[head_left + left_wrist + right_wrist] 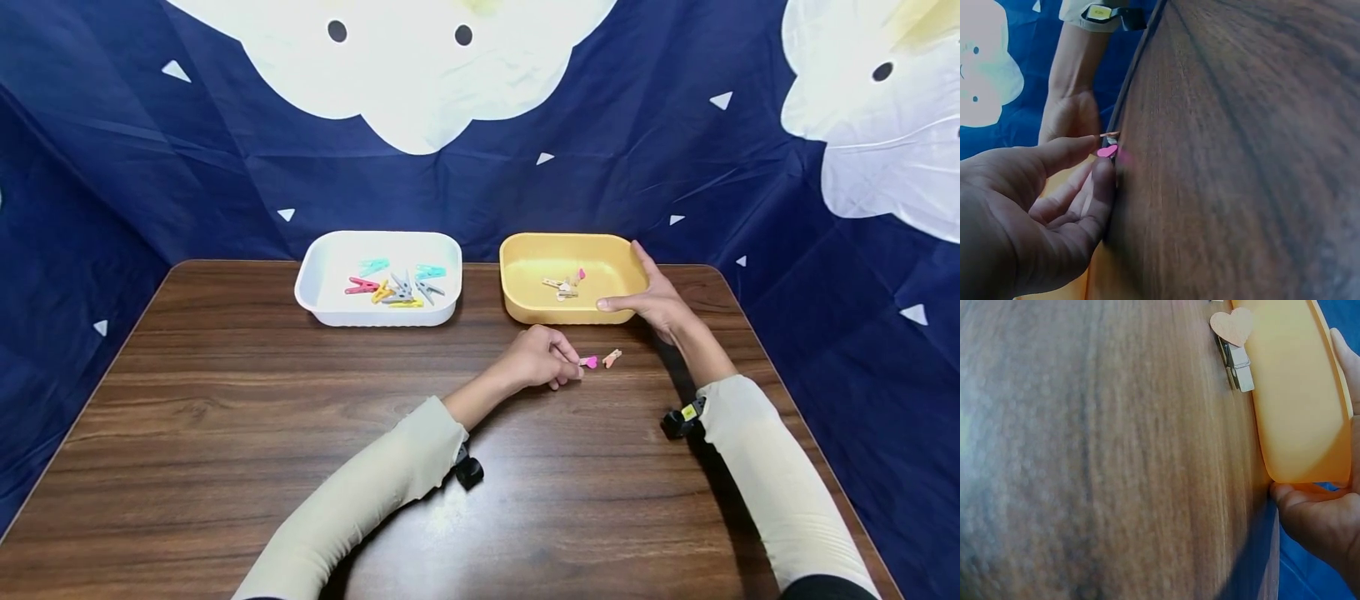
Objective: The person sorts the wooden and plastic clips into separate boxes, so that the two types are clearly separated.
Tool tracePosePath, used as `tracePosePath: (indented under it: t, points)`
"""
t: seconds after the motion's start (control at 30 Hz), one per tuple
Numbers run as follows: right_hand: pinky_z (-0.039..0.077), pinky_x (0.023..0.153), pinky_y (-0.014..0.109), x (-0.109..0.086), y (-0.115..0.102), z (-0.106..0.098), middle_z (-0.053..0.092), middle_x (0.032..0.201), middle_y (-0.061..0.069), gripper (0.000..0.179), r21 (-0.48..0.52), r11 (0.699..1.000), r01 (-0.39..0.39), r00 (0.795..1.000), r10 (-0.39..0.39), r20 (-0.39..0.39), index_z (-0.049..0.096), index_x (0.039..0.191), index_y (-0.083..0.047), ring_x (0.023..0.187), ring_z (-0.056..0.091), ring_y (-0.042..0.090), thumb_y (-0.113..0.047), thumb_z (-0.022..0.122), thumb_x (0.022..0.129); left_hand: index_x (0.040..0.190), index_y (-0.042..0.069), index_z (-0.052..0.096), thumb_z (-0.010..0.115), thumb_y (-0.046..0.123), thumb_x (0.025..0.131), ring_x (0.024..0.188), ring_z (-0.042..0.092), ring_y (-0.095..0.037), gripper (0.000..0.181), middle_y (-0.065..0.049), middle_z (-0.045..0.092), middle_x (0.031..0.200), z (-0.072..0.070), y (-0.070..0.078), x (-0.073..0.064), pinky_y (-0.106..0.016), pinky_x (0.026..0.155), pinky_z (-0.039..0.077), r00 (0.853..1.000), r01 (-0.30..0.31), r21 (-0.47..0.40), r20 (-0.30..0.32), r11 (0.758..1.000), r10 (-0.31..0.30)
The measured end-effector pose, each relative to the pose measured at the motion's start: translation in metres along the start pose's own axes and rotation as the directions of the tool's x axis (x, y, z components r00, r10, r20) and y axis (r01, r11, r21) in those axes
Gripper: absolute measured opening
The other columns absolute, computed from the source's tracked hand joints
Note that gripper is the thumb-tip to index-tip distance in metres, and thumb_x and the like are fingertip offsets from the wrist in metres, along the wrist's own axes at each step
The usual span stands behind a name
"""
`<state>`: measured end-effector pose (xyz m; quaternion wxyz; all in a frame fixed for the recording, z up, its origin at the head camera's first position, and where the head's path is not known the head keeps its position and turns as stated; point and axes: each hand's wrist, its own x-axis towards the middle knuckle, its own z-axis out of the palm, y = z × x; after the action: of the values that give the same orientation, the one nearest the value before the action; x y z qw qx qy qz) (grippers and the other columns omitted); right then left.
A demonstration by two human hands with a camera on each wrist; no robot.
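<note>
My left hand is at the table's middle right, its thumb and a finger pinching the end of a small clothespin with a pink heart. Just right of it lies a wooden clothespin with a peach-coloured heart, seen close up in the right wrist view as a pale heart on a spring clip. My right hand grips the right end of the yellow bin, thumb at the front and a finger along the far side. Several small heart clothespins lie inside this bin.
A white bin stands to the left at the table's back, with several coloured plastic clothespins in it. Both bins sit near the back edge of the wooden table. A blue cloth with white clouds hangs behind.
</note>
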<state>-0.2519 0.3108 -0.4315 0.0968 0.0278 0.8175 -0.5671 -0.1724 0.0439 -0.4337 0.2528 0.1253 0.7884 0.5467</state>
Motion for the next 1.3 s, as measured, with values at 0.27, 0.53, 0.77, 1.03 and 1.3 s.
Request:
tracePosePath:
  t: [0.27, 0.53, 0.77, 1.03, 1.3]
  points:
    - [0.015, 0.146, 0.044, 0.001, 0.0, 0.002, -0.005, 0.193, 0.0, 0.143, 0.021, 1.0, 0.007, 1.0, -0.007, -0.001, -0.005, 0.183, -0.037, 0.177, 0.015, 0.026, -0.002, 0.095, 0.087, 0.1, 0.004, 0.08, 0.091, 0.004, 0.092, 0.052, 0.064, -0.01, 0.014, 0.0, 0.07, 0.065, 0.006, 0.0, 0.003, -0.023, 0.05, 0.056, 0.997, -0.01, 0.019, -0.077, 1.0, 0.011]
    - [0.014, 0.146, 0.044, 0.001, 0.0, 0.002, -0.005, 0.193, -0.001, 0.143, 0.018, 1.0, 0.003, 1.0, -0.003, 0.003, -0.005, 0.183, -0.038, 0.177, 0.014, 0.026, -0.004, 0.096, 0.087, 0.099, 0.006, 0.081, 0.092, 0.006, 0.093, 0.048, 0.062, -0.01, 0.012, 0.0, 0.072, 0.063, 0.01, -0.003, 0.012, -0.025, 0.048, 0.057, 0.995, 0.032, 0.064, -0.094, 0.997, -0.026]
    - [0.015, 0.146, 0.045, 0.001, 0.0, 0.001, -0.005, 0.193, -0.001, 0.144, 0.002, 1.0, -0.004, 1.0, 0.004, 0.005, -0.006, 0.183, -0.038, 0.177, 0.014, 0.026, -0.006, 0.097, 0.086, 0.087, 0.01, 0.081, 0.092, 0.003, 0.092, 0.05, 0.067, -0.012, 0.014, -0.004, 0.076, 0.065, 0.01, -0.005, 0.02, -0.031, 0.054, 0.064, 0.995, 0.066, 0.076, -0.08, 0.995, -0.06]
    - [0.016, 0.145, 0.045, 0.001, -0.001, 0.001, -0.004, 0.193, 0.0, 0.143, 0.006, 1.0, -0.001, 1.0, 0.001, 0.001, -0.005, 0.183, -0.037, 0.177, 0.017, 0.028, -0.005, 0.096, 0.087, 0.09, 0.003, 0.082, 0.088, -0.003, 0.093, 0.051, 0.063, -0.009, 0.009, -0.005, 0.076, 0.068, 0.009, 0.009, 0.007, -0.024, 0.051, 0.06, 0.995, 0.07, 0.069, -0.081, 0.995, -0.064]
    - [0.015, 0.146, 0.046, 0.0, 0.0, -0.001, -0.006, 0.193, 0.0, 0.144, 0.008, 1.0, -0.005, 1.0, 0.005, 0.006, -0.006, 0.183, -0.038, 0.177, 0.014, 0.028, -0.006, 0.096, 0.086, 0.096, 0.0, 0.084, 0.087, -0.005, 0.094, 0.056, 0.063, -0.011, 0.006, -0.007, 0.073, 0.071, 0.007, 0.005, 0.006, -0.022, 0.049, 0.056, 0.999, 0.038, -0.02, -0.03, 0.999, -0.038]
